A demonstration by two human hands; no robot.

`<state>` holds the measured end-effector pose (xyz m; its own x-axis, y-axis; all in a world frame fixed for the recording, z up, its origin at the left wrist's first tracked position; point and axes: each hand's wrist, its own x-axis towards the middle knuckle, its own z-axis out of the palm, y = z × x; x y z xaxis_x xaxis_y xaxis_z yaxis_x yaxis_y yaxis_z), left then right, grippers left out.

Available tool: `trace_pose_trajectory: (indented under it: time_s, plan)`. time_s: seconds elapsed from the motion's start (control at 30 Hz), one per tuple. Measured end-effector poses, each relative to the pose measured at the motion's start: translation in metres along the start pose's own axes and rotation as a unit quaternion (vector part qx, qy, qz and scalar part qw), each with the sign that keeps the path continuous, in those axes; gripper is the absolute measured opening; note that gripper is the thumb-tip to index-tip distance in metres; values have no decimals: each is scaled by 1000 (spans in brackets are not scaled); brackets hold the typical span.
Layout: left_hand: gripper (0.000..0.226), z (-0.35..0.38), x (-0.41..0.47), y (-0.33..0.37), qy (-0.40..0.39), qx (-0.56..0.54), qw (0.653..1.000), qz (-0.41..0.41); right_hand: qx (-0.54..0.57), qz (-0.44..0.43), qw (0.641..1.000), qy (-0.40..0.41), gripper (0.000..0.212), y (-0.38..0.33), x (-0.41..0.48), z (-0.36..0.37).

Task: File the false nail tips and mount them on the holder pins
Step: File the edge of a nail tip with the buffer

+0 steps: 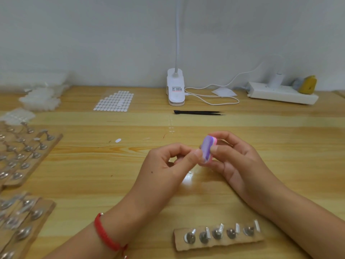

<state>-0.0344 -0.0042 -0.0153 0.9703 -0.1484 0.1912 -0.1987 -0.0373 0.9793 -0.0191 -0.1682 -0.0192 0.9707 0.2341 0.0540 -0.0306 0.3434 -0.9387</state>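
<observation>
My right hand (pixel 237 159) grips a small purple and pink nail file block (pixel 207 148) above the table's middle. My left hand (pixel 168 165) pinches its thumb and forefinger against the block's lower edge, where a clear false nail tip (pixel 203 161) is barely visible between the fingertips. A cardboard strip (pixel 220 243) with several metal holder pins (pixel 217 233) lies near the front edge, below my right forearm. One loose white tip (pixel 118 140) rests on the wood to the left.
Cardboard boards with several metal pins (pixel 24 152) fill the left side. A sheet of adhesive tabs (pixel 113 101), black tweezers (pixel 198 113), a clip lamp base (pixel 175 88) with cable, a power strip (pixel 281 93) and bags of tips (pixel 40 98) lie along the back.
</observation>
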Motion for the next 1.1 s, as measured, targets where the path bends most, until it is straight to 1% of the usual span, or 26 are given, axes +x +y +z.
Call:
trace_pose_trajectory:
  time_s: [0.03,0.1,0.17,0.23,0.3,0.37,0.43,0.47,0.53,0.6,0.67,0.73,0.8,0.87,0.97,1.03,1.1]
  plan:
    - [21,0,0,0,6,-3,1000,3,5,-1,1000,5,20,0,0,0]
    - [19,-1,1,1,41,-26,999,12,-31,4,999,-20,18,1,-2,1]
    - [16,-2,1,2,55,-36,998,16,-63,-9,997,-36,17,3,-4,3]
    - [16,-2,-1,1,54,-16,998,14,-48,-21,999,-7,18,3,-3,3]
    - [16,-3,-1,0,75,-9,997,12,-13,-28,999,23,18,1,-2,1]
    - [19,-4,0,0,97,-21,995,10,-12,-18,1000,10,20,1,-2,0]
    - [20,-4,1,1,80,-31,996,8,-51,-17,998,-28,25,1,-5,4]
    - [19,-3,1,1,68,-29,997,7,-53,-20,998,-27,25,1,-5,5]
    - [17,-3,1,0,65,-20,998,-1,-6,-24,1000,14,18,1,-3,3]
    - [16,-5,1,-1,83,-30,996,-13,33,-21,999,30,16,-1,-3,3]
    - [16,-6,2,0,86,-35,995,-21,-17,-15,1000,-5,17,1,-5,3]
    - [18,-5,1,2,70,-31,997,-19,-58,-20,998,-32,17,0,-7,8]
    - [22,-4,1,3,60,-28,998,-23,-22,-16,1000,-1,15,0,-5,6]
    - [28,-4,2,2,66,-28,997,-33,12,-13,1000,20,16,-2,-4,4]
    - [22,-5,2,3,57,-27,998,-19,-51,-9,998,-30,15,0,-6,6]
    - [19,-4,0,5,30,-16,999,-2,-30,-11,999,-12,14,-1,-5,6]
    - [19,-3,-1,5,21,-5,1000,8,-1,-14,1000,9,16,-2,-4,4]
